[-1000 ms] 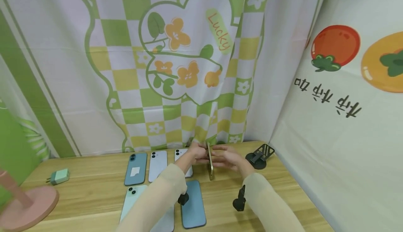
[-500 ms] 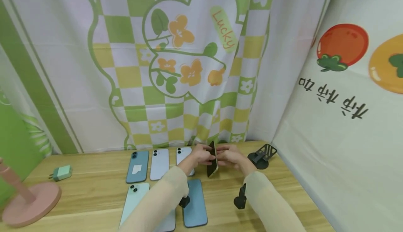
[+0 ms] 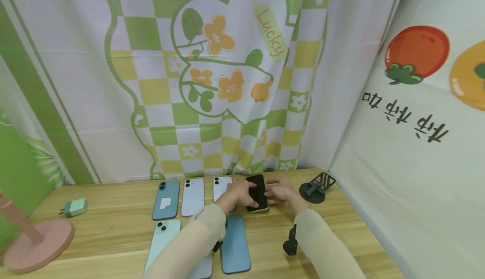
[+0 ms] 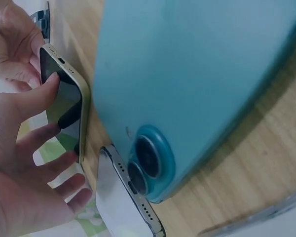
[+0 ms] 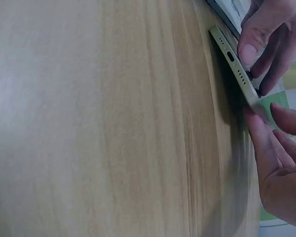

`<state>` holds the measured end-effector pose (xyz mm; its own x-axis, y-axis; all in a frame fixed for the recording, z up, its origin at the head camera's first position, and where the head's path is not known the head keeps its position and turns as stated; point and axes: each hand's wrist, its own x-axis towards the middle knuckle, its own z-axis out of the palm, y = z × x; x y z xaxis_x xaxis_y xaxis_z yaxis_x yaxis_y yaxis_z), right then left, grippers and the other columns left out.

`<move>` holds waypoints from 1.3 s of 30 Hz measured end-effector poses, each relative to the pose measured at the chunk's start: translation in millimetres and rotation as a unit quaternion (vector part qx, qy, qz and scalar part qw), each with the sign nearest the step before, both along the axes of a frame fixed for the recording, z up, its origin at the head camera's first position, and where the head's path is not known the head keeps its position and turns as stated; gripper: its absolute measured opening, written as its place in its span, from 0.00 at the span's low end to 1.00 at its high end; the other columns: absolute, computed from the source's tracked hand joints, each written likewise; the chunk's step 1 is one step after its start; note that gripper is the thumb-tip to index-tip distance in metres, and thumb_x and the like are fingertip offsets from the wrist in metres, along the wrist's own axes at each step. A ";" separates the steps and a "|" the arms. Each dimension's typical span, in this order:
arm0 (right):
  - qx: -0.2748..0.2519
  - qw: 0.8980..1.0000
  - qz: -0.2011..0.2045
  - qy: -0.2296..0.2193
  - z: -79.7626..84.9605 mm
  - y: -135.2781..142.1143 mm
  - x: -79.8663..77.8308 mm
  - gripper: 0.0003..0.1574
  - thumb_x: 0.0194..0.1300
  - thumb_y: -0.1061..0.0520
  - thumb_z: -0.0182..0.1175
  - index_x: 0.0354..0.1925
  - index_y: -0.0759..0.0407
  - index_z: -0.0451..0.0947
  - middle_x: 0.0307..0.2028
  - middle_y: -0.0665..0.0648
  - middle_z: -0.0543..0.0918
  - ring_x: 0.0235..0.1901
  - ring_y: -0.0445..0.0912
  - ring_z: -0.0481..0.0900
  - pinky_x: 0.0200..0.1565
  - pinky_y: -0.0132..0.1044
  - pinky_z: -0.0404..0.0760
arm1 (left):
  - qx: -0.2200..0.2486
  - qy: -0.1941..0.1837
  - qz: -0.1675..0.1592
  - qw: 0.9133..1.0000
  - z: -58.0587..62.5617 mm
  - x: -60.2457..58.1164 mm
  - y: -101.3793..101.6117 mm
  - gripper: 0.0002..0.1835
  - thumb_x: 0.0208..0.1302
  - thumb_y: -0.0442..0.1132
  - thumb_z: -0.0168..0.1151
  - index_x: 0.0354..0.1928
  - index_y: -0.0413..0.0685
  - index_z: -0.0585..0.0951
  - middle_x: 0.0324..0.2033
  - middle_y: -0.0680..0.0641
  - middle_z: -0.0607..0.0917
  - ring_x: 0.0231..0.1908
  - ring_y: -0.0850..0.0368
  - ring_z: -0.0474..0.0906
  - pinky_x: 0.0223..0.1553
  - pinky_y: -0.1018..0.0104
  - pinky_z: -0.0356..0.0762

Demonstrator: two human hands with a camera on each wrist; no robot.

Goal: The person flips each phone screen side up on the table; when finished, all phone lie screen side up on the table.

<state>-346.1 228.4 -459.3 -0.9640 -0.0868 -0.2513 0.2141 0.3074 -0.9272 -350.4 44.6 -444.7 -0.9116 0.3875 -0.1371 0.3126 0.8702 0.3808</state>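
A phone with a black screen and pale gold frame lies almost flat at the back of the table, screen up. Its right edge is raised a little, over a shadow on the wood. My left hand reaches over from the left, with thumb and fingers spread and fingertips at the screen. My right hand is at the opposite long edge. Its fingers support that edge from below, thumb held apart. A white phone lies just left, partly hidden by my left hand.
A teal phone and a lilac phone continue the back row. In front lie a mint phone and a blue phone. A black folding stand is right, a green charger and pink stand base left.
The gold-framed phone has tipped from standing on its long edge to nearly flat, screen upward. My left fingers now spread over its screen; my right hand stays at its right side.
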 end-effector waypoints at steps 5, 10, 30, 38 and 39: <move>-0.011 1.000 -0.005 -0.008 0.2 2.9 3.7 0.41 0.68 0.71 0.59 0.76 0.73 0.59 0.68 0.77 0.74 0.56 0.63 0.87 0.47 0.47 0.92 | -0.031 0.013 -0.004 0.999 -0.1 6.2 1.3 0.36 0.61 0.58 0.74 0.70 0.61 0.78 0.74 0.44 0.74 0.76 0.37 0.64 0.73 0.36 0.65; -0.023 1.000 0.003 -0.015 0.8 5.1 4.0 0.42 0.70 0.70 0.58 0.77 0.72 0.55 0.70 0.78 0.71 0.61 0.65 0.83 0.51 0.51 0.91 | -0.050 0.020 0.000 0.999 -1.7 6.2 0.9 0.36 0.62 0.60 0.72 0.71 0.63 0.77 0.75 0.45 0.71 0.76 0.39 0.63 0.73 0.38 0.65; 0.112 0.992 0.048 0.040 16.9 -7.3 0.2 0.37 0.71 0.64 0.58 0.73 0.74 0.62 0.70 0.77 0.72 0.67 0.67 0.77 0.61 0.53 0.84 | -0.026 0.022 0.002 0.999 3.8 1.4 -4.9 0.37 0.64 0.58 0.71 0.73 0.60 0.74 0.74 0.43 0.73 0.74 0.39 0.66 0.73 0.37 0.64; 0.251 0.946 0.082 0.187 12.7 -43.3 5.0 0.32 0.70 0.60 0.65 0.69 0.68 0.73 0.66 0.70 0.79 0.62 0.64 0.81 0.64 0.57 0.82 | -0.019 0.034 0.035 0.999 15.2 -15.8 -40.9 0.33 0.61 0.46 0.72 0.69 0.49 0.78 0.71 0.42 0.77 0.73 0.38 0.70 0.74 0.35 0.65; 0.254 0.942 0.097 0.199 10.6 -50.8 7.0 0.31 0.70 0.61 0.64 0.68 0.68 0.73 0.64 0.70 0.81 0.60 0.64 0.83 0.62 0.57 0.83 | -0.025 0.032 0.042 0.998 15.1 -18.4 -47.1 0.32 0.60 0.44 0.71 0.68 0.47 0.78 0.70 0.41 0.78 0.72 0.38 0.71 0.74 0.35 0.66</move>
